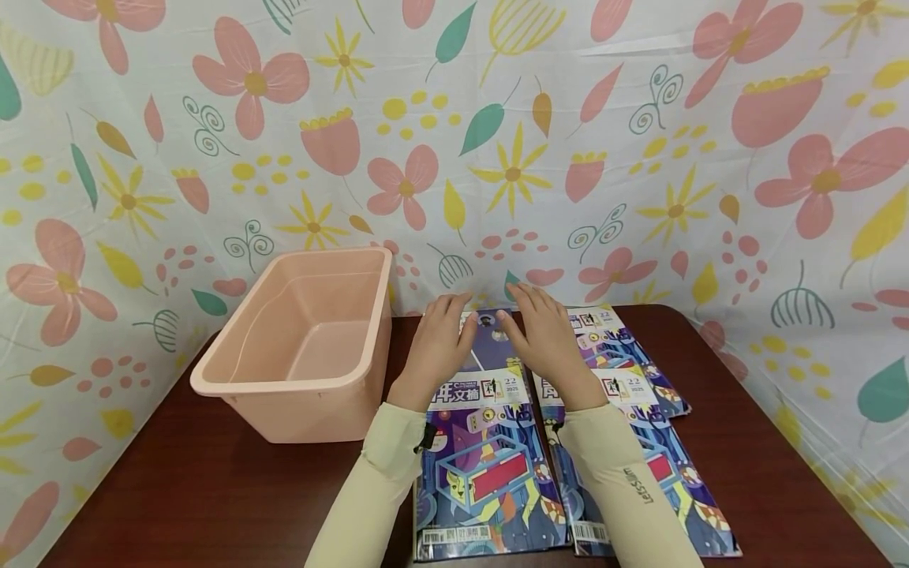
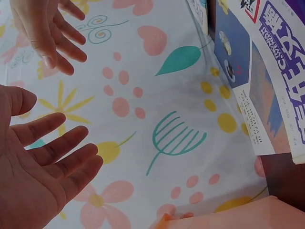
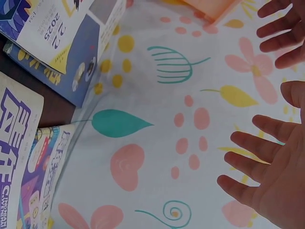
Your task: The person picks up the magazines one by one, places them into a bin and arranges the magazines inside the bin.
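Several copies of a purple-blue magazine lie on the dark wooden table (image 1: 177, 489). The nearest left magazine (image 1: 483, 465) lies below my left hand (image 1: 442, 341), which hovers open over its top edge, fingers straight. My right hand (image 1: 541, 330) is open too, above the gap between that copy and the right magazine (image 1: 639, 442). Another magazine (image 1: 611, 335) lies further back on the right. In the left wrist view my left hand (image 2: 43, 162) shows a flat palm with spread fingers, the magazine (image 2: 271, 81) at upper right. In the right wrist view my right hand (image 3: 267, 171) is empty.
An empty pink plastic bin (image 1: 305, 347) stands on the table left of the magazines. A white floral cloth (image 1: 497, 142) hangs behind and at both sides. The table's right part (image 1: 767, 473) is bare wood.
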